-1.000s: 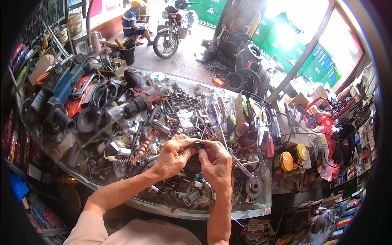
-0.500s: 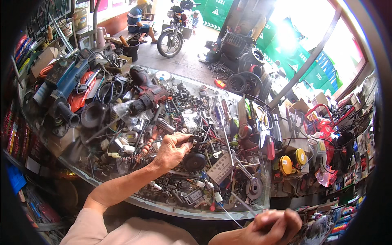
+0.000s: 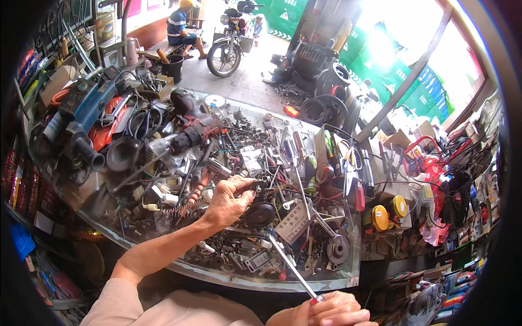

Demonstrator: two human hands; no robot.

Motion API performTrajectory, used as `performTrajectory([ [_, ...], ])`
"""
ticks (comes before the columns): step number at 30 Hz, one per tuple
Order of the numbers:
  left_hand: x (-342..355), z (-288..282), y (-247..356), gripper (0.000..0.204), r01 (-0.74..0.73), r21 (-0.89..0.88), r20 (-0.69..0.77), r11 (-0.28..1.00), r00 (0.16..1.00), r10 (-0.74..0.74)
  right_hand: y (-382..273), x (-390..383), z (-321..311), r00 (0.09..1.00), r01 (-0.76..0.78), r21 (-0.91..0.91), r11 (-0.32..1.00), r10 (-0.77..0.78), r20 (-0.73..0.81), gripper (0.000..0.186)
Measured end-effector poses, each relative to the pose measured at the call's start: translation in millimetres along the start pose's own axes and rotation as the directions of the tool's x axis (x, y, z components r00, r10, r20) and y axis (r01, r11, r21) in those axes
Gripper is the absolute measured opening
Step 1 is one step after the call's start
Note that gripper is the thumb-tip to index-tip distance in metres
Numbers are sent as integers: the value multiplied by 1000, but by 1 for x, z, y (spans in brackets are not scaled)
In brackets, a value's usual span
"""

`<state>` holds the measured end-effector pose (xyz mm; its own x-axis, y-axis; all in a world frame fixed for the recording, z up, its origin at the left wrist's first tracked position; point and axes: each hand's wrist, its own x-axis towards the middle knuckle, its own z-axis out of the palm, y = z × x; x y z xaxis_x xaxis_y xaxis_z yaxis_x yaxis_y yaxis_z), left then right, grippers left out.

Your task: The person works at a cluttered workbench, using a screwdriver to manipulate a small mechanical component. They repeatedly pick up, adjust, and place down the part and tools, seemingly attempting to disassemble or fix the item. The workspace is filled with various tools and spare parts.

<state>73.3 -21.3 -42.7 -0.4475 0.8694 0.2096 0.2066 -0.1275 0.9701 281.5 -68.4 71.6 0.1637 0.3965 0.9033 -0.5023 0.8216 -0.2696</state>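
Observation:
Over the cluttered glass-topped table, my left hand (image 3: pixel 227 202) pinches a small black part (image 3: pixel 261 188) between thumb and fingers. At the lower right, my right hand (image 3: pixel 338 311) is closed round the handle of a screwdriver (image 3: pixel 294 267). Its long metal shaft slants up and left over the table's near edge, and most of the handle is hidden in my fingers. A round black disc-shaped part (image 3: pixel 259 215) lies just below the left hand. Near the shaft are a printed metal plate (image 3: pixel 292 223) and a wrench (image 3: pixel 325 229).
A red and black power drill (image 3: pixel 197 130) and a blue angle grinder (image 3: pixel 89 108) lie to the left. Toward the right stand a tool box with scissors (image 3: pixel 348 163) and yellow-lidded tins (image 3: pixel 380 217). Beyond are a motorcycle (image 3: pixel 225 46), tyres (image 3: pixel 314 111) and a seated person (image 3: pixel 182 31).
My right hand has moved left, and the screwdriver's shaft now points up over the table toward the left hand. The left hand holds its place with the black part.

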Motion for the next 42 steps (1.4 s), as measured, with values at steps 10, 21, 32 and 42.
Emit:
performTrajectory([
  [10,-1,-1,2,22,-2,-29,-5,1000,1000,2,56,11,32,999,34,-112,993,-36,-21,19],
  [21,-2,-1,8,24,103,-68,24,992,995,-102,65,5,30,998,-43,-82,996,40,-44,17],
  [32,0,-2,6,28,84,-95,60,992,995,-78,71,2,31,998,-45,-108,993,40,-46,17],
  [42,-4,-1,7,26,96,-144,11,985,995,-96,58,-14,11,987,-159,-728,667,101,-123,58],
])
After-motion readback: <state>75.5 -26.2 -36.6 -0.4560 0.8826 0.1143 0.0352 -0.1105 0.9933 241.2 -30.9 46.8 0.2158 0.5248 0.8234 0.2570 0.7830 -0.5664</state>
